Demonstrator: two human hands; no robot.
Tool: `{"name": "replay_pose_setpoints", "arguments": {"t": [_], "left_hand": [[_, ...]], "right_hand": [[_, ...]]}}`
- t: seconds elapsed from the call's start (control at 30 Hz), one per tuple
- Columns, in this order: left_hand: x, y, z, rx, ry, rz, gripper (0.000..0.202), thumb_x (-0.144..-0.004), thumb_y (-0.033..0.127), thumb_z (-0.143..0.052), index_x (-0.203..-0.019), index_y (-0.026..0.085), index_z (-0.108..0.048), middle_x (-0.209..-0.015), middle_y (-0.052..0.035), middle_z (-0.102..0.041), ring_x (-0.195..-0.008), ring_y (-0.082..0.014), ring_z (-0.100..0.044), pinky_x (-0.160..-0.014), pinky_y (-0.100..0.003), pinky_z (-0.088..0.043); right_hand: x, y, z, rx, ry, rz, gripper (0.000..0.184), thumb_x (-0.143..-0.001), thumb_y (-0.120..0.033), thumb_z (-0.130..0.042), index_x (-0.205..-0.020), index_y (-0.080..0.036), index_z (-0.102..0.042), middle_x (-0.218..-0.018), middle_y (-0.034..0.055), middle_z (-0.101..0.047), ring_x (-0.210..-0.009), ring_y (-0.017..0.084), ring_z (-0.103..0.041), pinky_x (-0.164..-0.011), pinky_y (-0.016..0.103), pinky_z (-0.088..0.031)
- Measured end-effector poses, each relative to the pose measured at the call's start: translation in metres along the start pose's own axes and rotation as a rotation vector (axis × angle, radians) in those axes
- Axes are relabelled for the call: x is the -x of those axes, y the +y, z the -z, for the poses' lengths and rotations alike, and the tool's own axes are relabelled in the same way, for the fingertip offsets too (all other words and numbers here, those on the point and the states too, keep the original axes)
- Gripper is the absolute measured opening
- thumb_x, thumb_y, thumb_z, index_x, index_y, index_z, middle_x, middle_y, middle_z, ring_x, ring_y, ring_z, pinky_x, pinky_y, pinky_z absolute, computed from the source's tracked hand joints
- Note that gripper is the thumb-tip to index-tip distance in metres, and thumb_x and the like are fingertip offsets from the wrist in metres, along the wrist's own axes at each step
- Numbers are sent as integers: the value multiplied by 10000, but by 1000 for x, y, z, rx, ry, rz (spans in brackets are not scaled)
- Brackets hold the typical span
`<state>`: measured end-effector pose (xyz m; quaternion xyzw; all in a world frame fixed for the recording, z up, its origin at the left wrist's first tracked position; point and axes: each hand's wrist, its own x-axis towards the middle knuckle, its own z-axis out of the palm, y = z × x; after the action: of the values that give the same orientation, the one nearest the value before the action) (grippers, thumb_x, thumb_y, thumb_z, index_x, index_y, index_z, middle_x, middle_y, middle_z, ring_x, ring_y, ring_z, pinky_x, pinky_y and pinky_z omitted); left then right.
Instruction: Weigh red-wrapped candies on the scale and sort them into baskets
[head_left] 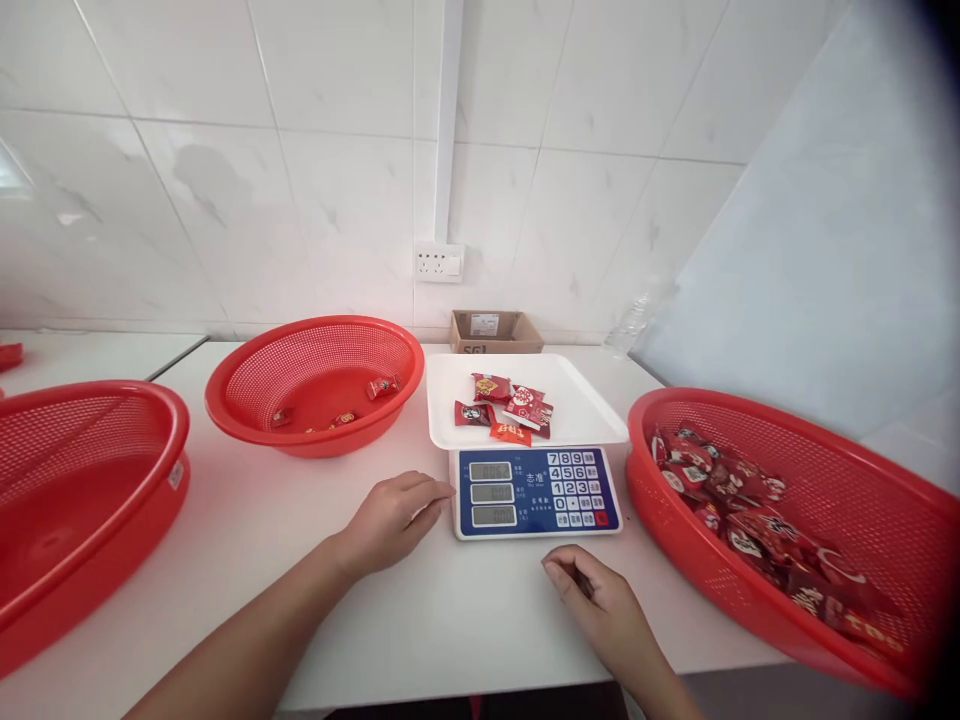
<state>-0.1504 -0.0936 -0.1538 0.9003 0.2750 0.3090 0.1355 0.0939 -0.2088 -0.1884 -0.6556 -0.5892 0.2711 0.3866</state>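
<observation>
A counting scale (pixel 540 495) with a blue keypad panel and three small displays sits in the middle of the table. Its white tray (pixel 577 410) bears several red-wrapped packets (pixel 523 403) in a loose pile. My left hand (pixel 397 520) is beside the scale's left edge, fingers stretched toward it and holding nothing; whether the fingertips touch it I cannot tell. Just in front of the scale, my right hand (pixel 592 605) rests near the table with its fingers curled toward the thumb, and nothing shows in it.
On the right, a red basket (pixel 750 410) holds many red packets (pixel 757 510). Behind my left hand, another red basket (pixel 315 440) has a few packets inside. A third red basket (pixel 161 510) stands far left. A small cardboard box (pixel 496 335) sits against the wall.
</observation>
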Motion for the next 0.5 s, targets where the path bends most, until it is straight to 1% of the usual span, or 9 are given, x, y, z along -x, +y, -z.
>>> {"name": "replay_pose_setpoints", "arguments": {"t": [0.07,0.13,0.17,0.23,0.3,0.37,0.4,0.47,0.5], "left_hand": [[-1,2,4,-51,155,5,211,-879,187,-420,-1024,210,-571,-927,-50,-644,-856,-140,-596,-755,-259,-484],[-3,3,10,-163,294,26,202,-873,195,-432,-1022,220,-567,-981,-62,-626,-924,-161,-580,-815,-299,-471],[-4,4,13,-232,341,42,201,-871,205,-436,-1024,226,-565,-1016,-67,-615,-966,-174,-567,-855,-327,-456],[-8,2,20,-372,388,89,208,-871,237,-440,-1040,232,-561,-1111,-76,-584,-1081,-205,-515,-949,-396,-391],[-12,-1,28,-486,369,166,252,-878,293,-432,-1093,226,-544,-1215,-83,-535,-1202,-238,-417,-1028,-466,-281],[-16,-6,39,-550,276,281,335,-887,365,-400,-1167,214,-505,-1260,-87,-514,-1271,-271,-324,-1053,-530,-181],[-18,-9,45,-560,216,348,380,-891,399,-376,-1201,205,-482,-1262,-91,-517,-1282,-283,-303,-1050,-553,-155],[-18,-12,57,-550,113,466,446,-896,449,-324,-1238,191,-449,-1245,-96,-539,-1274,-290,-318,-1041,-571,-142],[-17,-12,63,-539,77,507,461,-898,462,-303,-1240,188,-445,-1228,-96,-554,-1252,-282,-357,-1040,-566,-151]], "right_hand": [[1,-1,0,-26,22,-5,269,-806,-434,-473,-711,-212,-593,-677,2,-626,-652,163,-583,-583,237,-464],[3,-1,0,-46,42,-5,269,-800,-439,-483,-704,-215,-598,-673,1,-629,-649,164,-585,-578,236,-462],[4,0,-1,-52,49,-2,269,-797,-440,-487,-698,-217,-599,-665,-2,-628,-639,163,-584,-572,234,-460],[6,0,-1,-60,56,6,270,-795,-443,-487,-692,-221,-601,-643,-10,-621,-611,158,-580,-553,229,-457],[6,1,0,-57,48,20,276,-800,-447,-480,-696,-222,-601,-639,-10,-620,-602,158,-580,-543,227,-456],[6,2,1,-42,26,36,281,-809,-450,-469,-711,-222,-600,-654,-4,-628,-615,161,-587,-553,227,-463],[6,3,2,-34,12,43,283,-815,-450,-463,-719,-222,-600,-663,-2,-634,-624,162,-592,-560,226,-468],[6,4,3,-27,-11,54,283,-822,-448,-455,-735,-223,-602,-673,-3,-642,-631,159,-600,-574,220,-477],[6,5,4,-28,-21,58,281,-824,-447,-454,-741,-223,-603,-677,-4,-646,-634,157,-605,-579,216,-480]]}}
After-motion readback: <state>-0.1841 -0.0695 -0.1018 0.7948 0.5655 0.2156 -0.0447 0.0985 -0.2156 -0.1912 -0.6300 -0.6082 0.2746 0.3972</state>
